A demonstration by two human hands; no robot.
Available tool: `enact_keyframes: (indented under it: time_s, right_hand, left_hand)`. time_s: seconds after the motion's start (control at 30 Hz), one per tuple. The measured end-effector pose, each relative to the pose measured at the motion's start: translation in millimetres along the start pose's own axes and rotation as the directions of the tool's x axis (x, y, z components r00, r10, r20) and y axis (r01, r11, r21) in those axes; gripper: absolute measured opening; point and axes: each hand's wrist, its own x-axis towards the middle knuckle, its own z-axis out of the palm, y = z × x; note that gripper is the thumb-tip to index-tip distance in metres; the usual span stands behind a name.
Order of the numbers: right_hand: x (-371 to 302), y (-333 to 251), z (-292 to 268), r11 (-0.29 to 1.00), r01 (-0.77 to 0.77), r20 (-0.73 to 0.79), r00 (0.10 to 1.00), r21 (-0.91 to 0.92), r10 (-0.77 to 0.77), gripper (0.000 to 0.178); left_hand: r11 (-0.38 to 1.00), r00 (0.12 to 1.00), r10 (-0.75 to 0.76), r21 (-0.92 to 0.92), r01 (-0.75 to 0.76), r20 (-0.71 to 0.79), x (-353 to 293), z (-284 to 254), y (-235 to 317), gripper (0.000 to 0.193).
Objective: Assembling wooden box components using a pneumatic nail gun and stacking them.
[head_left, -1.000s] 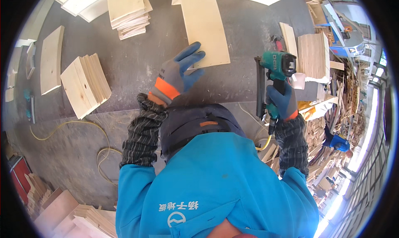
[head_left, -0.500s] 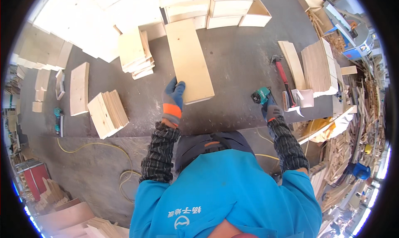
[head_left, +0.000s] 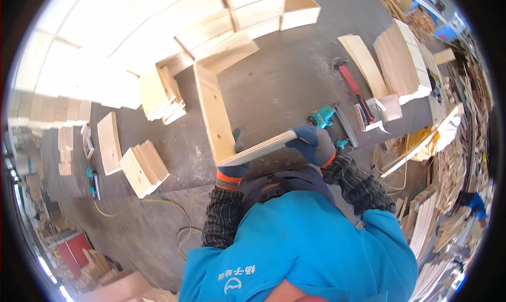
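Note:
A three-sided pale wooden frame (head_left: 213,104) stands on edge on the workbench in front of me, its open side toward the right. At the near left corner my left hand (head_left: 234,170), in a blue and orange glove, grips it from both sides of the board. My right hand (head_left: 316,145), gloved alike, is closed on the right end of the frame's near board. Just beyond that hand a teal nail gun (head_left: 322,116) lies on the bench, out of my grasp.
A red-handled hammer (head_left: 353,85) lies at the right, beside stacked thin boards (head_left: 398,64). Board stacks (head_left: 145,167) and a second teal tool (head_left: 92,180) are on the left. Pale wooden boxes (head_left: 253,12) line the far side. A yellow hose (head_left: 158,200) hangs below the bench edge.
My right hand has let go of the nail gun and taken hold of the frame. The frame has turned from showing a broad flat board to showing its open inside.

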Motion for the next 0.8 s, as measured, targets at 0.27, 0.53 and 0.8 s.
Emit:
enact_keyframes:
  time_s: [0.27,0.53,0.8]
  right_hand:
    - [45,-2,55,0.653,0.429,0.229,0.9,-0.624,-0.371,0.011]
    - [19,71,22,0.857,-0.107,-0.374,0.922,-0.503,-0.104,0.063]
    - [-56,263,-208,0.458,-0.817,-0.711,0.551,-0.35,0.438,0.106]
  left_hand:
    - [0.328,0.789,-0.486,-0.759,0.562,0.374,-50,-23,-47,0.069]
    - [0.986,0.994,-0.109,0.126,0.108,0.007,-49,2,32,0.082]
    - [0.992,0.991,-0.128,0.017,0.129,-0.041,-28,20,24,0.067]
